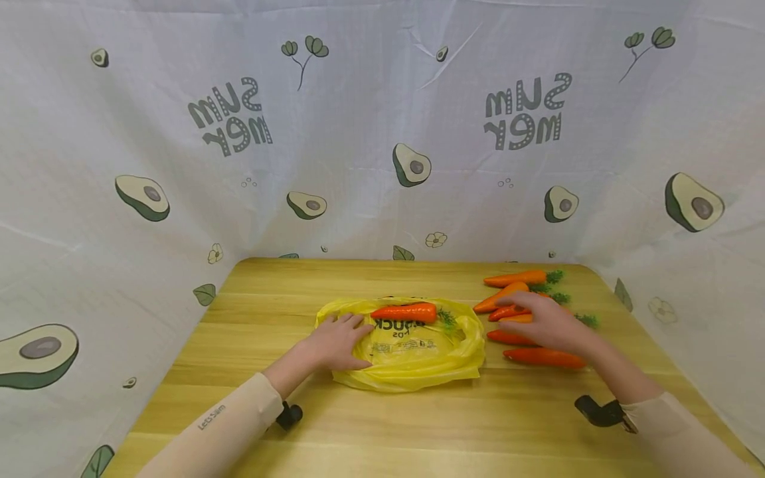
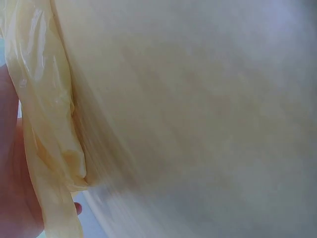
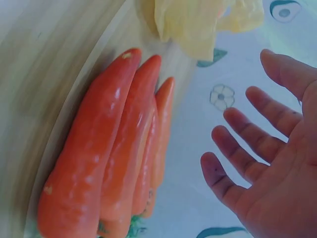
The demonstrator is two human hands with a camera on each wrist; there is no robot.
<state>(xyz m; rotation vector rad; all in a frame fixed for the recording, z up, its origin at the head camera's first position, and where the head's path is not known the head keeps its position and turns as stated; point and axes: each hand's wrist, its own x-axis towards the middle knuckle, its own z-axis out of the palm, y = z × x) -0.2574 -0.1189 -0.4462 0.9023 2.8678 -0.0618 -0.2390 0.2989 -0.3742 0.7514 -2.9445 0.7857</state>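
Note:
A crumpled yellow plastic bag (image 1: 412, 365) lies at the middle of the table, its mouth spread wide. An orange-red carrot (image 1: 409, 312) with a feathery green top rests on it near the far rim. My left hand (image 1: 342, 342) touches the bag's left side with fingers spread; the left wrist view has yellow plastic (image 2: 49, 109) partly covering that hand. Above a group of carrots on the right hovers my right hand (image 1: 546, 322), holding nothing. In the right wrist view its fingers are apart and slightly bent, away from the carrots (image 3: 89, 153).
The wooden table (image 1: 269, 285) has rounded far corners. Several carrots lie side by side at its right, the nearest carrot (image 1: 544, 358) pointing left. A white curtain (image 1: 358, 133) printed with avocados surrounds the far side and both flanks. Each wrist wears a black camera mount (image 1: 597, 410).

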